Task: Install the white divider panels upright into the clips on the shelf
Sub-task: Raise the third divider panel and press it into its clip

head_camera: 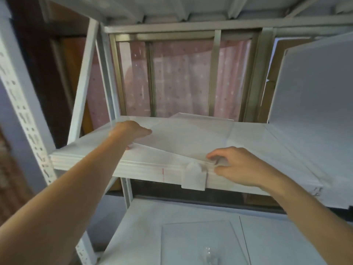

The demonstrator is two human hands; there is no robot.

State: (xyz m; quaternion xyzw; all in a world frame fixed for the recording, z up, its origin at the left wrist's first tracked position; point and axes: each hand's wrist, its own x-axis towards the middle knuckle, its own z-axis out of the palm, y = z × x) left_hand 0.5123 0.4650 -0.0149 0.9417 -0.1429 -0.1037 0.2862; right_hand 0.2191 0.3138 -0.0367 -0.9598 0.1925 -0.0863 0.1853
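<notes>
A white divider panel (pixel 183 136) lies almost flat on the white shelf (pixel 86 150), its front edge slightly lifted. My left hand (pixel 131 131) grips the panel's left edge, fingers on top and thumb under it. My right hand (pixel 236 165) pinches the panel's front corner just beside a white clip (pixel 193 176) on the shelf's front lip. Another white divider panel (pixel 313 88) stands upright at the right end of the shelf.
A white slotted upright post (pixel 24 115) rises at the left. A metal window frame (pixel 214 73) with a pink curtain is behind the shelf. A lower white shelf (pixel 145 236) holds a flat panel (pixel 198 243). Another shelf spans overhead.
</notes>
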